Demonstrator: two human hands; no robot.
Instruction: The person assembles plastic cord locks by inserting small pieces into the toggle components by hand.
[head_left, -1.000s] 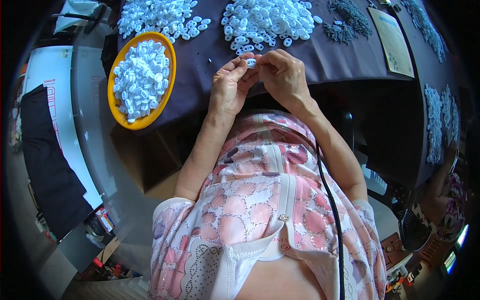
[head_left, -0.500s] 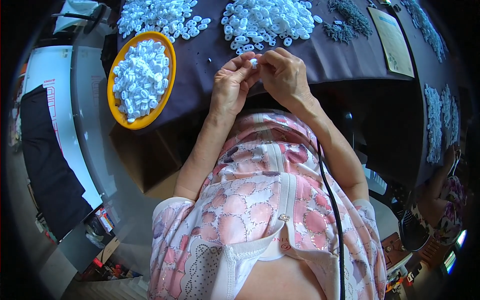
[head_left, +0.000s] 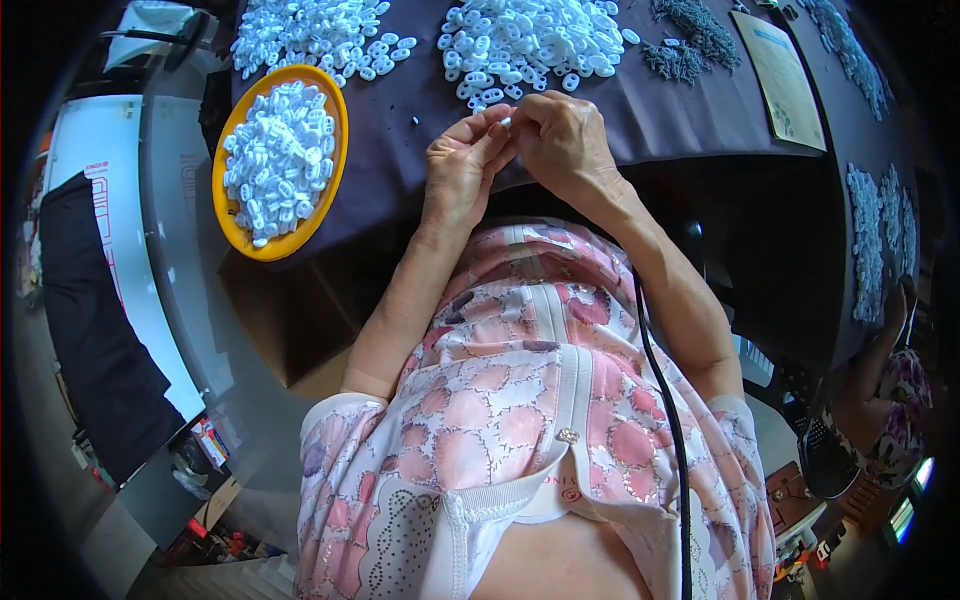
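Observation:
Close together at the table's front edge, my two hands pinch one small white plastic piece (head_left: 506, 121), mostly covered by the fingertips. My left hand (head_left: 462, 160) has thumb and index finger closed on it. My right hand (head_left: 562, 140), back turned up, grips it from the other side; its fingertips are partly hidden. Just beyond lies a heap of white oval two-hole plastic pieces (head_left: 530, 45), which look like cord locks. On the left, an orange-yellow oval bowl (head_left: 342, 150) holds many similar white pieces.
A second white heap (head_left: 300, 35) lies at the far left of the dark tablecloth (head_left: 390, 150). Small grey parts (head_left: 705, 35) and a tan envelope-like sheet (head_left: 778, 82) are to the right. At far right is another person's arm (head_left: 893, 325). A cardboard box (head_left: 275, 310) stands below.
My right hand has turned and shifted slightly left around the small piece, so less of it shows. The whole view has moved a little.

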